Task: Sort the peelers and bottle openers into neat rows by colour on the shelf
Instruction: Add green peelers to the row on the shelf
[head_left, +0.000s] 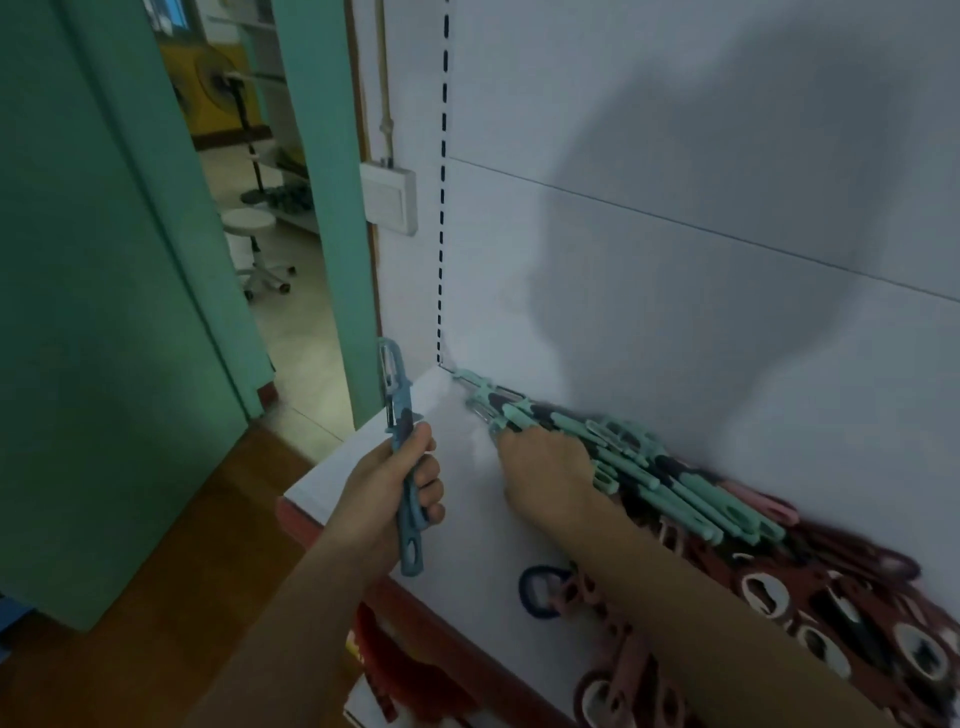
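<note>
My left hand (402, 480) grips a bunch of blue peelers (404, 452), held upright over the left end of the white shelf (363, 457). My right hand (548, 467) rests on a row of mint-green peelers (649, 467) that lies along the shelf's back wall; its fingertips are hidden among them, so its grip cannot be made out. To the right lies a heap of dark red bottle openers (831, 608). Pink peelers and openers (618, 639) lie partly under my right forearm. A dark blue ring-shaped opener (535, 592) sits near the shelf's front.
The shelf has a red front edge (452, 629) and a white back panel with a slotted upright (442, 208). A wall switch box (388, 196) sits to the left. Beyond a green door (104, 260), a white stool (252, 244) and a fan stand in another room.
</note>
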